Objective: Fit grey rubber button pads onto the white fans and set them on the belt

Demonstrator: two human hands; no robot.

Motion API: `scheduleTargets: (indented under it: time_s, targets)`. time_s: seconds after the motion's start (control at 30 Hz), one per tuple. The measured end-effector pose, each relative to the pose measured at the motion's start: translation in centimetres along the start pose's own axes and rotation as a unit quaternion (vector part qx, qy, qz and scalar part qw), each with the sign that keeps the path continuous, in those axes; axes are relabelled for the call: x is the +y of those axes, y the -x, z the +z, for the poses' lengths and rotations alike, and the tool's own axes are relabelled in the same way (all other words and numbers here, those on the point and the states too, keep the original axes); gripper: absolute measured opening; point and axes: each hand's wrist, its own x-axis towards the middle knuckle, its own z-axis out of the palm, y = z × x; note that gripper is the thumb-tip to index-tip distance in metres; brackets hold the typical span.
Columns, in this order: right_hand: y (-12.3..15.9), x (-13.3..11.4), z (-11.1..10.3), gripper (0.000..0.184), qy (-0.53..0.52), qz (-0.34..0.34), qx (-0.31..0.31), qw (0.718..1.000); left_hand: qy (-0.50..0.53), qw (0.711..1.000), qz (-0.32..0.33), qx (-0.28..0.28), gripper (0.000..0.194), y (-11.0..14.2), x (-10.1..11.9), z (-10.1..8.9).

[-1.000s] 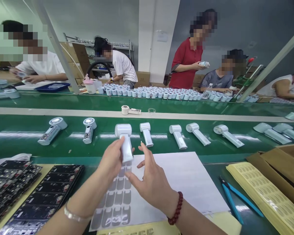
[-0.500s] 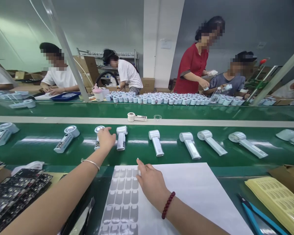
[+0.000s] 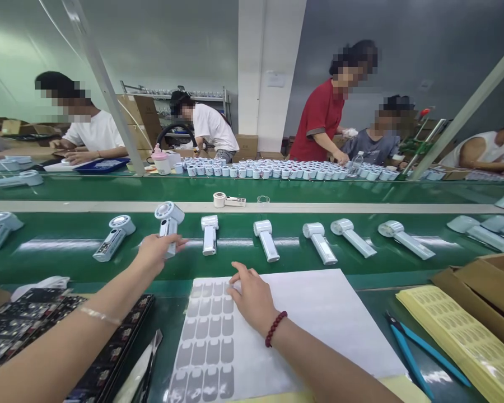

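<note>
Pale handheld fan (image 3: 166, 226) sits over the green belt (image 3: 231, 264), its round head pointing away and its handle in the left hand (image 3: 156, 251), whose fingers are closed around it. Similar fans (image 3: 269, 242) lie spaced out on the belt to either side. Nearer, the right hand (image 3: 252, 296) is half open with fingers loosely spread, holding nothing visible, at the grey labels (image 3: 210, 327) on a white sheet (image 3: 315, 313); contact is unclear. On the bench (image 3: 372, 305), blue-handled cutters (image 3: 437, 355) lie right of the sheet, beside yellow label sheets (image 3: 457, 327).
</note>
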Motion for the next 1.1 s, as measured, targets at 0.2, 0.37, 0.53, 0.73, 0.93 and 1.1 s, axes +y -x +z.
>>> scheduleTargets:
  time_s: [0.2,0.37,0.53,0.73,0.93,1.1]
  targets:
    - [0.1,-1.1,-0.8,0.038,-0.161,0.016,0.04,0.986,0.085,0.988,-0.046,-0.123,0.025,10.5,0.0,-2.0]
    - [5.8,-3.7,-3.9,0.048,-0.269,0.004,0.024,0.963,0.16,0.974,-0.152,-0.057,0.02,16.0,-3.9,-1.9]
    - [12.8,-5.9,-4.6,0.058,-0.395,0.054,-0.025,0.917,0.309,0.914,-0.263,-0.021,0.013,18.0,-6.9,0.1]
    - [15.2,-6.7,-3.2,0.051,-0.399,0.055,-0.015,0.915,0.345,0.881,-0.323,-0.005,0.011,19.2,-7.8,1.3]
    - [15.2,-6.8,-2.8,0.051,-0.378,0.053,-0.015,0.924,0.351,0.883,-0.312,-0.015,0.017,19.9,-7.9,1.4]
    - [15.2,-6.7,-2.5,0.051,-0.375,0.052,-0.013,0.925,0.356,0.882,-0.31,-0.009,0.018,20.1,-7.7,1.2]
